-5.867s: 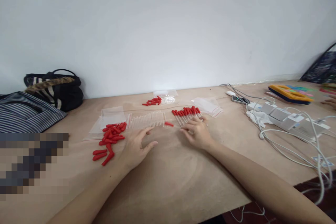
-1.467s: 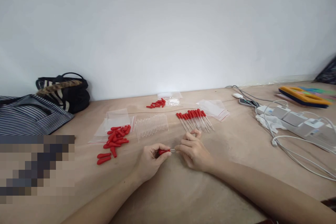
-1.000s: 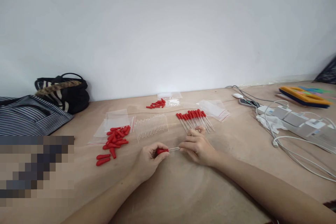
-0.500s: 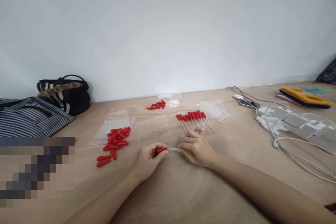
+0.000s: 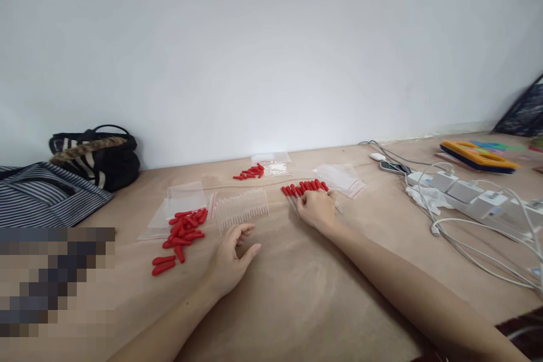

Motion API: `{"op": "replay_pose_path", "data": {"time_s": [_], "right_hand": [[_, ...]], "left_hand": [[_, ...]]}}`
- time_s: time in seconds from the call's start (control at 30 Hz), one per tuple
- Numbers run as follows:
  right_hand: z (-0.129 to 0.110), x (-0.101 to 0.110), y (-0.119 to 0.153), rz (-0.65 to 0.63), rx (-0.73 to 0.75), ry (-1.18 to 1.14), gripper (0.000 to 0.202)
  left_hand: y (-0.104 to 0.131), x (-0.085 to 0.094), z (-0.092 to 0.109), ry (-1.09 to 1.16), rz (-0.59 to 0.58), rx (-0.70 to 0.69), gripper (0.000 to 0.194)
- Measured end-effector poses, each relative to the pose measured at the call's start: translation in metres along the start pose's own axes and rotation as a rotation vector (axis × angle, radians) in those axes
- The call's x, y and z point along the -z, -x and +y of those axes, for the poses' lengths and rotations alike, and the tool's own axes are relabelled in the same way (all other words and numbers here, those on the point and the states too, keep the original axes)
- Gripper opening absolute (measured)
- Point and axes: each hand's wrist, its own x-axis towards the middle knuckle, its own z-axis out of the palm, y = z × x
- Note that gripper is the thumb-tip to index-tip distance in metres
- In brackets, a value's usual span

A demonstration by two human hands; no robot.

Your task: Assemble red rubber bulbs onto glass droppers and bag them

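Note:
My left hand is open over the brown surface, thumb and fingers apart, holding nothing. My right hand lies over the row of red-capped droppers, its fingers bent down; they hide part of the glass stems and whatever they may grip. Clear glass tubes lie side by side just beyond my left hand. To the left is a pile of loose red rubber bulbs, partly on a clear plastic bag.
Smaller red bulbs and short clear tubes lie near the wall. Another plastic bag is behind the droppers. White chargers and cables and a yellow tray are right. Bags stand left.
My left hand has let go of the red bulb and opened. My right hand has moved away from it, forward onto the dropper row. The view has shifted slightly.

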Motion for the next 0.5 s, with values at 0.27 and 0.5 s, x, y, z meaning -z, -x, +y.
{"op": "replay_pose_path", "data": {"time_s": [0.27, 0.5], "right_hand": [[-0.002, -0.012, -0.006, 0.003, 0.026, 0.114, 0.029], [-0.029, -0.010, -0.005, -0.014, 0.147, 0.049, 0.028]], "left_hand": [[0.000, 0.003, -0.002, -0.088, -0.036, -0.012, 0.015], [-0.007, 0.014, -0.001, -0.271, -0.064, -0.033, 0.014]]}}
